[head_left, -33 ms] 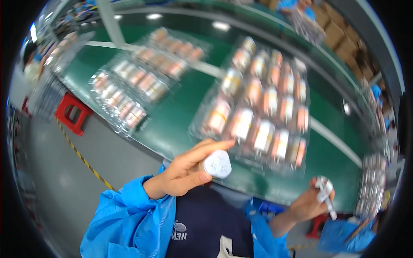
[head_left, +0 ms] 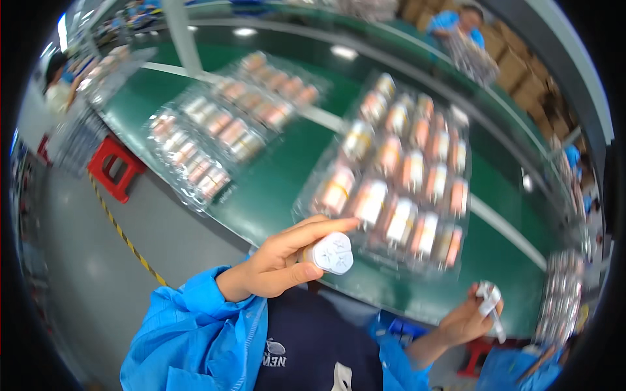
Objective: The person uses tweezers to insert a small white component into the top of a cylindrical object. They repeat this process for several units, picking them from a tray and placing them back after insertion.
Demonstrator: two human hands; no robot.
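Observation:
Near the middle, my left hand (head_left: 283,257) is closed round a small container (head_left: 332,253). Its white, three-lobed end carries star-like marks and faces up. The outstretched index finger reaches toward the nearest pack on the table; I cannot tell whether it touches. At the lower right, over the table's near edge, my right hand (head_left: 464,319) grips a white piece (head_left: 489,301) with a rounded head and a narrow stem pointing down; its exact kind is unclear. Ahead lie clear plastic trays (head_left: 385,251) with rows of pink and white cylindrical packs (head_left: 369,203), somewhat blurred.
More filled trays (head_left: 208,130) lie left on the green table (head_left: 261,189). Further trays (head_left: 561,293) are stacked at the right edge. A red stool (head_left: 116,168) stands on the floor at left. Other people (head_left: 460,32) are across the table and at far left.
The whole view has shifted slightly, so the table and trays sit a little lower in the picture. Both hands keep hold of the same things.

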